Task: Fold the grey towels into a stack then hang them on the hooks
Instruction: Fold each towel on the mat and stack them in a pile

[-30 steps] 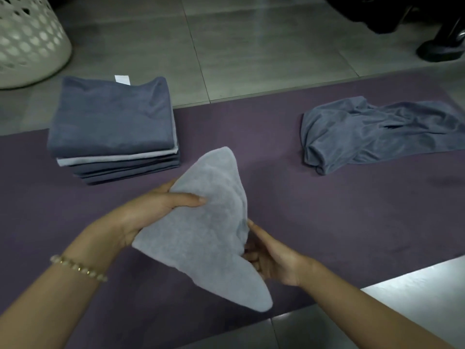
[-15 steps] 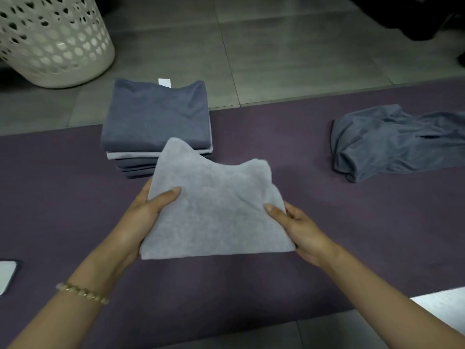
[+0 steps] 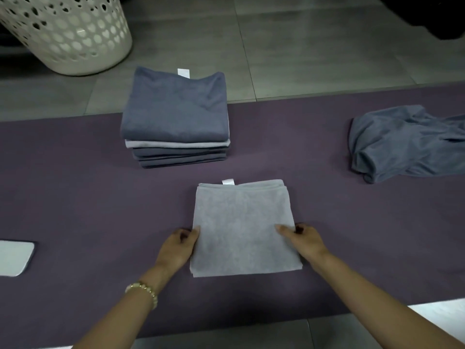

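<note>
Purple mat [image 3: 75, 187] spans the floor, carrying a stack of folded towels [image 3: 176, 117] at the back, a crumpled dark towel [image 3: 402, 144] to the right, and a folded light grey towel [image 3: 241, 227] nearest. Left hand [image 3: 177, 248] and right hand [image 3: 304, 241] pinch its side edges.

Folded light-grey towel [image 3: 242, 227] flat; stack [image 3: 176, 119] behind

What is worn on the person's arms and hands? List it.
Both forearms are bare, with no sleeves in view. The left wrist carries a pale beaded bracelet. The left hand and right hand show no gloves; any rings cannot be made out.
</note>
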Tool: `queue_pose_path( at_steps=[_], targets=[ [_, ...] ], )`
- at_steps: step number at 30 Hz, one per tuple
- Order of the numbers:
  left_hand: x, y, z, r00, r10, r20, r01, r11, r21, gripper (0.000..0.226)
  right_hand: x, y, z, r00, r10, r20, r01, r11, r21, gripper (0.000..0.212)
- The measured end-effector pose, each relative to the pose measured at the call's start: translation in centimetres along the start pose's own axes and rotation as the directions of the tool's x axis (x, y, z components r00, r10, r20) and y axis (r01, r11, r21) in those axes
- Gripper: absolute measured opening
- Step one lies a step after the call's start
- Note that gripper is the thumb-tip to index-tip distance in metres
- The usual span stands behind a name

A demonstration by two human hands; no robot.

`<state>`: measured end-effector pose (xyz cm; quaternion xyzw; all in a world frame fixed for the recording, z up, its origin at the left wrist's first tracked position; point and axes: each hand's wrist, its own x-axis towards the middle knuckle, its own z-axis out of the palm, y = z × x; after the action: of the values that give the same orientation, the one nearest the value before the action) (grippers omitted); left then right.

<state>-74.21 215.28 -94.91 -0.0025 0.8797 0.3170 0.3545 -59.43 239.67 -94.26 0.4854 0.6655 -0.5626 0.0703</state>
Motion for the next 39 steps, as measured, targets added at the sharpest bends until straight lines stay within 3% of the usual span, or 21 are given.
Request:
queue_pose_path(
  at_steps=[5, 8, 11, 14, 20, 23, 29, 34, 37, 39],
  targets=[
    [-0.7, 1.4, -0.2, 0.981, -0.025, 0.194, 0.068, 0.974, -0.218, 0.048, -0.7, 0.0, 0.0, 0.99, 0.021, 0.14, -0.036, 0.994, 0.101, 0.032],
    [-1.2, 2.5, -0.2, 0.932, -0.008, 0.361, 0.172, 0.889, -0.425, 0.051, -1.2, 0.0, -0.3, 0.977, -0.071, 0.201, 0.052, 0.994, 0.096, 0.033],
    [-2.1, 3.9, -0.5, 0.902, 0.034, 0.43, 0.207, 0.841, -0.5, 0.044, -1.8, -1.3, -0.9, 0.971, -0.16, 0.177, 0.143, 0.984, 0.103, 0.025],
    [-2.6, 5.3, -2.0, 0.916, 0.114, 0.384, 0.144, 0.8, -0.582, 0.035, -3.1, -4.0, -1.9, 0.942, -0.278, 0.187, 0.255, 0.957, 0.136, 0.026],
    [-4.6, 9.4, -7.9, 0.913, 0.305, 0.272, -0.052, 0.746, -0.664, 0.051, -6.1, -11.7, -3.6, 0.861, -0.495, 0.122, 0.472, 0.864, 0.176, 0.028],
    [-5.0, 12.3, -11.7, 0.92, 0.351, 0.174, -0.138, 0.707, -0.694, 0.039, -6.6, -16.6, -3.4, 0.809, -0.584, 0.072, 0.564, 0.805, 0.185, 0.028],
    [-2.0, 17.5, -20.5, 0.908, 0.414, -0.068, -0.348, 0.654, -0.672, 0.04, -3.5, -26.4, 0.4, 0.738, -0.675, -0.014, 0.659, 0.715, 0.233, 0.02],
    [4.4, 18.8, -24.8, 0.898, 0.382, -0.218, -0.431, 0.667, -0.608, 0.052, 2.6, -30.6, 5.0, 0.789, -0.614, -0.006, 0.587, 0.751, 0.3, 0.023],
    [8.2, 16.3, -23.0, 0.937, 0.193, -0.29, -0.33, 0.762, -0.557, 0.059, 6.5, -29.1, 7.4, 0.9, -0.436, 0.008, 0.422, 0.877, 0.232, 0.027],
    [9.5, 13.9, -20.8, 0.948, 0.064, -0.311, -0.244, 0.774, -0.584, 0.054, 7.9, -27.1, 8.3, 0.95, -0.312, 0.014, 0.302, 0.928, 0.22, 0.029]
  ],
)
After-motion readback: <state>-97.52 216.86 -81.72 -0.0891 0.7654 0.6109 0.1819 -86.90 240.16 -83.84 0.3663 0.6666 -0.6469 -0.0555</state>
